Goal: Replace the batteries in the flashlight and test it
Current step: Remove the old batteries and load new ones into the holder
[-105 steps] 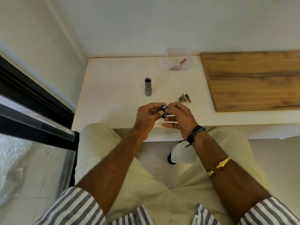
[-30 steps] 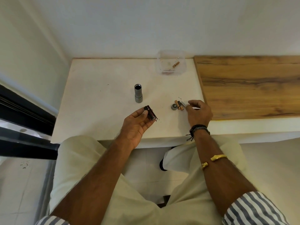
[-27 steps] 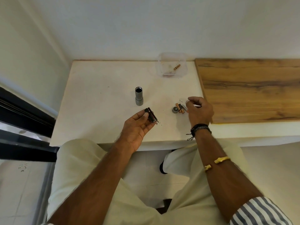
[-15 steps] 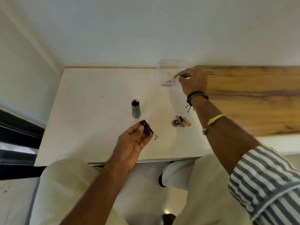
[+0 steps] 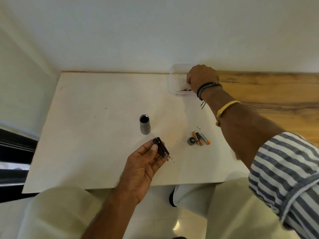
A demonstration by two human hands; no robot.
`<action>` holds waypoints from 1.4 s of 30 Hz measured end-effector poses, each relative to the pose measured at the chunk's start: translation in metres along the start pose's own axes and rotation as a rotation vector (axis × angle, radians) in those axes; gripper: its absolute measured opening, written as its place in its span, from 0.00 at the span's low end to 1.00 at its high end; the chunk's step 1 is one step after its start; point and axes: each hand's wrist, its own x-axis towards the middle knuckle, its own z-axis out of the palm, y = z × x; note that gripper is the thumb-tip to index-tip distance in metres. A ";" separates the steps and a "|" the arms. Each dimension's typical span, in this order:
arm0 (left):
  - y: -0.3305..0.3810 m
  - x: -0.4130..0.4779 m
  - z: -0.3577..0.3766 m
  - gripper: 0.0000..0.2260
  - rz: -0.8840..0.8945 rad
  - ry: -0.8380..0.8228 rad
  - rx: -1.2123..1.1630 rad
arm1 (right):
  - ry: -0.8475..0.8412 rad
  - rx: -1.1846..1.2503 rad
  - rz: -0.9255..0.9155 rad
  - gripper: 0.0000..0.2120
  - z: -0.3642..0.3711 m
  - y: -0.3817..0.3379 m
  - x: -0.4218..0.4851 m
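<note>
Plain domestic room: white ledge against bare wall, wooden slab, tiled floor, dark window frame

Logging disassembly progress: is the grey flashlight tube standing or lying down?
The flashlight tube stands upright on the table, its open dark mouth facing up.

Single head-worn wide-angle view; faces forward and steeply down onto white table, wall behind; near.
</note>
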 end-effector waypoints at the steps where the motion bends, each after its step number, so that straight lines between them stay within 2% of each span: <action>1: 0.001 -0.001 0.001 0.14 0.001 0.001 -0.003 | 0.010 0.027 -0.006 0.12 0.000 0.001 -0.002; 6: 0.005 -0.005 0.005 0.17 0.017 0.015 -0.022 | 0.160 0.324 -0.001 0.07 -0.010 0.001 -0.026; 11: 0.005 -0.011 0.009 0.15 0.029 -0.005 -0.043 | 0.311 0.565 -0.033 0.09 -0.023 -0.010 -0.080; 14: 0.004 -0.014 0.010 0.14 0.035 -0.006 -0.054 | 0.343 0.733 -0.023 0.07 -0.023 -0.021 -0.124; 20: 0.004 -0.018 0.011 0.12 0.057 0.000 -0.043 | 0.315 1.079 0.039 0.03 -0.016 -0.043 -0.213; 24: 0.003 -0.025 0.009 0.08 0.067 -0.005 0.014 | 0.236 1.450 0.213 0.06 -0.014 -0.050 -0.253; 26: 0.002 -0.028 0.010 0.07 0.066 -0.017 0.059 | 0.178 1.557 0.238 0.06 -0.015 -0.051 -0.266; 29: -0.001 -0.034 0.012 0.07 0.067 -0.053 0.143 | 0.135 1.588 0.187 0.06 -0.016 -0.050 -0.279; 38: -0.009 -0.046 0.014 0.10 0.132 -0.122 0.379 | 0.204 1.247 0.054 0.09 -0.018 -0.051 -0.293; 42: -0.005 -0.048 0.014 0.10 0.176 -0.111 0.419 | 0.213 1.182 0.014 0.10 -0.019 -0.055 -0.296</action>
